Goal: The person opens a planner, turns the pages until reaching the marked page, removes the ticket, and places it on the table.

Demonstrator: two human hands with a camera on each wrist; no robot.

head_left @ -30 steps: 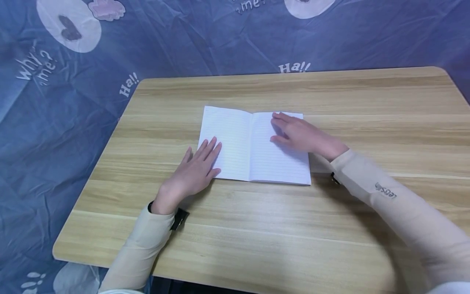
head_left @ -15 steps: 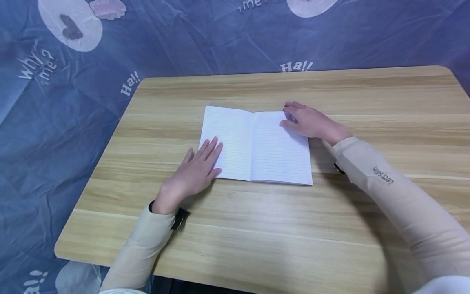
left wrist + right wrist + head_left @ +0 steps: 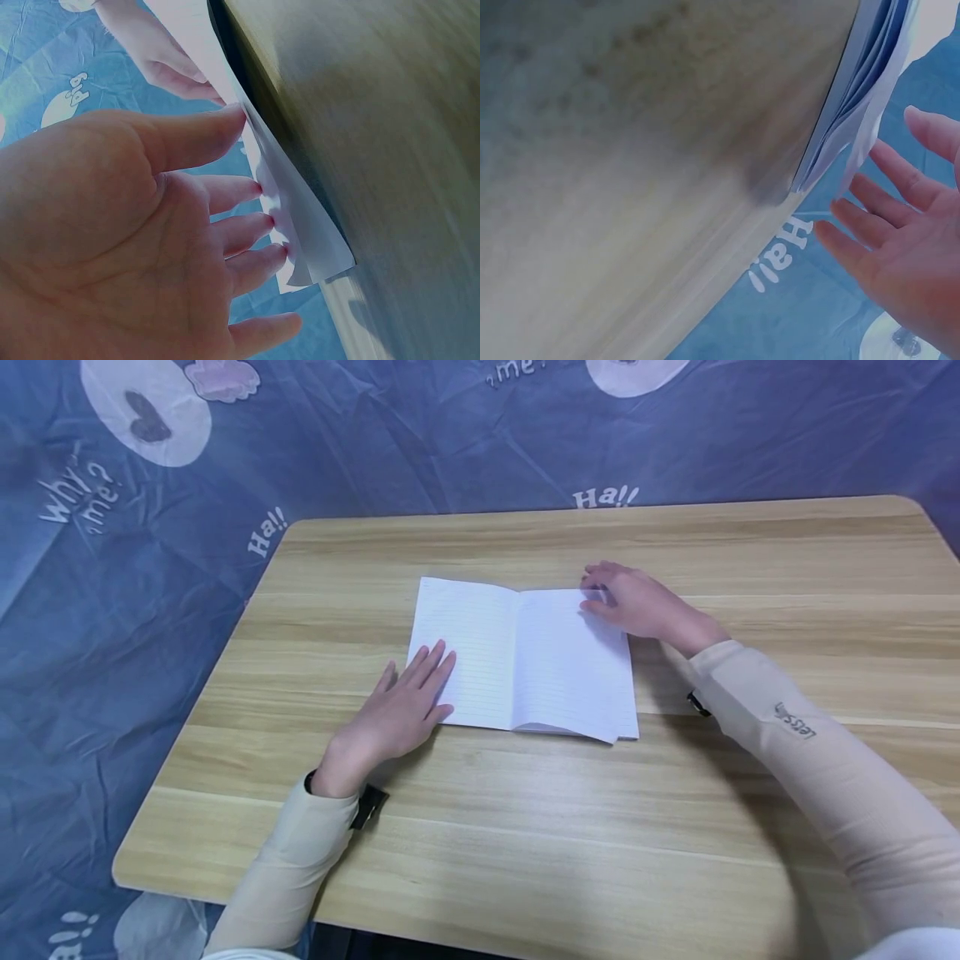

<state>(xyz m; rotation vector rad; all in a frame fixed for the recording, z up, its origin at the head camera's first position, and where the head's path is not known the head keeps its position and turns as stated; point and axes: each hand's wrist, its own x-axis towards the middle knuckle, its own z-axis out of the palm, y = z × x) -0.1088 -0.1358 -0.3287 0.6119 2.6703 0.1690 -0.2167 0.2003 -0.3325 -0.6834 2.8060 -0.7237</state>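
An open notebook (image 3: 474, 652) with lined white pages lies on the table. My left hand (image 3: 393, 706) rests on the lower part of its left page, fingers extended; in the left wrist view the left hand (image 3: 187, 217) touches the page edge with thumb and fingertips. My right hand (image 3: 637, 602) is at the far right corner of the notebook. There the right page (image 3: 566, 677) is lifted, its near corner shifted inward off the pages beneath. In the right wrist view the right hand's fingertips touch the raised page edge (image 3: 866, 142), the thumb standing apart from it.
The wooden table (image 3: 480, 843) extends around the notebook on every side. Behind and left of it hangs a blue printed cloth (image 3: 420, 435). A black strap (image 3: 367, 806) sits at the left wrist, beside a beige sleeve (image 3: 277, 868).
My right hand has moved from the right page to its far right corner. The page has risen and its near corner has slid leftward. My left hand stays in place.
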